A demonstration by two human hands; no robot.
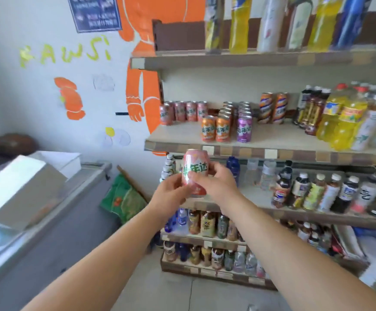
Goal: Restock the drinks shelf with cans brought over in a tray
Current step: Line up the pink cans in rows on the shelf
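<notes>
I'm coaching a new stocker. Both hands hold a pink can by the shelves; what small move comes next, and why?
Probably raise the pink can, gripped by the left hand and right hand, up onto the shelf board, in front of the row of matching pink cans. Bare board shows there, and the can sits just below that shelf's edge.

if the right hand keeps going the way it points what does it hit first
Likely the front edge of the can shelf, just above the pink can that the right hand holds with the left hand; depth is unclear.
</notes>
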